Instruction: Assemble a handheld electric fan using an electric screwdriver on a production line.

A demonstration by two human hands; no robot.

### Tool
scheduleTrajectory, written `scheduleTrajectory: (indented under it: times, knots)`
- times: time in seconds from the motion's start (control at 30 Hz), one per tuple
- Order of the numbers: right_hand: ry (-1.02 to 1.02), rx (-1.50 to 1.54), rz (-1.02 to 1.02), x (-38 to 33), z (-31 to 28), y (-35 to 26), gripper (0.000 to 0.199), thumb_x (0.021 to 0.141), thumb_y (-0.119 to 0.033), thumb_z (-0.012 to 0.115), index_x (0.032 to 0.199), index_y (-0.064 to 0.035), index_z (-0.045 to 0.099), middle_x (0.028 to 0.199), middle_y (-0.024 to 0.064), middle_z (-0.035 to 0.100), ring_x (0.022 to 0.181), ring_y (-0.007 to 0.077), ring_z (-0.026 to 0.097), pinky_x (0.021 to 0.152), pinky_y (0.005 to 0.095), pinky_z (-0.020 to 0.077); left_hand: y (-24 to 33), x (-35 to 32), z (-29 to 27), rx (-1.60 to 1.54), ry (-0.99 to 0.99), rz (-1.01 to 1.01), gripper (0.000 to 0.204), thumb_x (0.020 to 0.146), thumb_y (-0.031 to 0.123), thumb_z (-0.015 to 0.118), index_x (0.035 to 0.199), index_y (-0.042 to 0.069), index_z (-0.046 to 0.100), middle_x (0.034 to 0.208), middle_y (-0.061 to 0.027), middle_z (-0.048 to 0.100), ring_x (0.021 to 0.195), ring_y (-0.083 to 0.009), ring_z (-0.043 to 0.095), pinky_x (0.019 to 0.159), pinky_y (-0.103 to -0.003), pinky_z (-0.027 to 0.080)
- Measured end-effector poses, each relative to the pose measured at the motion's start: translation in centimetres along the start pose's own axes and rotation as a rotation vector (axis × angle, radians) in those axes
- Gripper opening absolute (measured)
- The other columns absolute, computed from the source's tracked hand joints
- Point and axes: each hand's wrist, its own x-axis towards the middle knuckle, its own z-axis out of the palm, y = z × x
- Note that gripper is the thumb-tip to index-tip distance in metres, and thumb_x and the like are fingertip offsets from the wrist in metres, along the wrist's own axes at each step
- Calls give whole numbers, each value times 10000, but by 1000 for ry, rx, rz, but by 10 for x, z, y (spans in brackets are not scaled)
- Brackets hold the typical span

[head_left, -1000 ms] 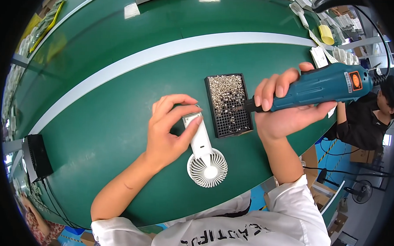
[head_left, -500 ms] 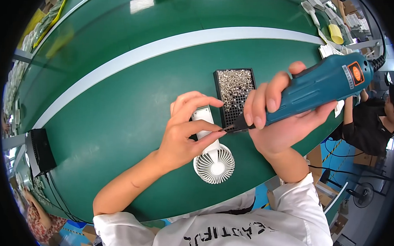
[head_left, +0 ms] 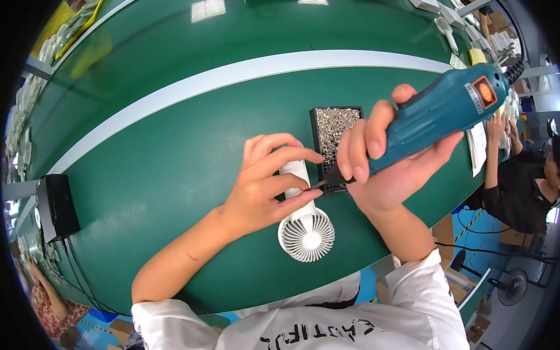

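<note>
My right hand [head_left: 385, 163] is wrapped round a teal electric screwdriver [head_left: 439, 113], which slants down to the left. Its thin bit ends at the fingertips of my left hand [head_left: 261, 183]. There the left thumb and index finger are pinched together; anything small between them is too hidden to name. Beneath that hand lies a white handheld fan [head_left: 309, 236], its round ribbed head toward me and its handle partly covered by my fingers. Just behind the bit sits a black tray [head_left: 337, 131] full of small silver screws, with bare holes showing at its near end.
A black box [head_left: 58, 207] with cables stands at the left edge of the green table [head_left: 169, 165]. A pale strip [head_left: 234, 70] crosses the tabletop. White papers [head_left: 476, 148] lie at the right, near a co-worker in black [head_left: 520, 177]. A white brush-shaped item [head_left: 445, 32] lies far right.
The screwdriver and my right hand have shifted slightly left. Its bit reaches further between my left fingertips. The whole view has tilted a little, and the fan stays in place.
</note>
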Motion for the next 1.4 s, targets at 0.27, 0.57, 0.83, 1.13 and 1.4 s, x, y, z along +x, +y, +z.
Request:
scheduleTrajectory:
  times: [0.27, 0.57, 0.83, 1.13, 1.4]
  knots:
    - [-68, -64, 104, 2, 1, 2, 820, 841, -783, 196, 1140, -54, 426, 582, 40, 465, 343, 153, 439, 325, 296, 382, -1, -1, 1, -59, -39, 12, 170, 609, 83, 799, 661, 57, 639, 1081, -40, 632, 1045, -247, 530, 878, -401, 352]
    - [-115, -43, 97, 6, -4, 5, 816, 836, -789, 196, 1129, -65, 433, 574, 35, 460, 327, 138, 423, 308, 279, 375, -4, -2, -1, -67, -54, -47, 172, 615, 92, 809, 688, 61, 656, 1094, -25, 642, 1047, -245, 526, 887, -388, 352]
    - [-41, -91, 98, 8, -1, 7, 779, 848, -777, 176, 1099, -89, 440, 571, 35, 449, 328, 141, 417, 313, 282, 368, -3, -1, -2, -78, -25, -92, 176, 621, 104, 815, 674, 71, 650, 1107, -13, 652, 1043, -241, 523, 883, -376, 353]
    - [-6, -162, -177, 6, -5, 22, 895, 763, -861, 211, 1134, -76, 426, 592, 45, 470, 388, 164, 467, 396, 302, 424, -3, 3, 6, 59, 145, -216, 218, 610, 105, 819, 770, 50, 681, 1194, -53, 610, 1110, -289, 490, 921, -402, 354]
    - [20, -256, -56, 1, -4, 28, 924, 724, -892, 209, 1099, -75, 419, 582, 46, 464, 383, 155, 456, 393, 295, 417, -1, 1, 7, 108, 116, -251, 273, 624, 69, 811, 867, 46, 688, 1199, -97, 590, 1085, -307, 514, 842, -392, 451]
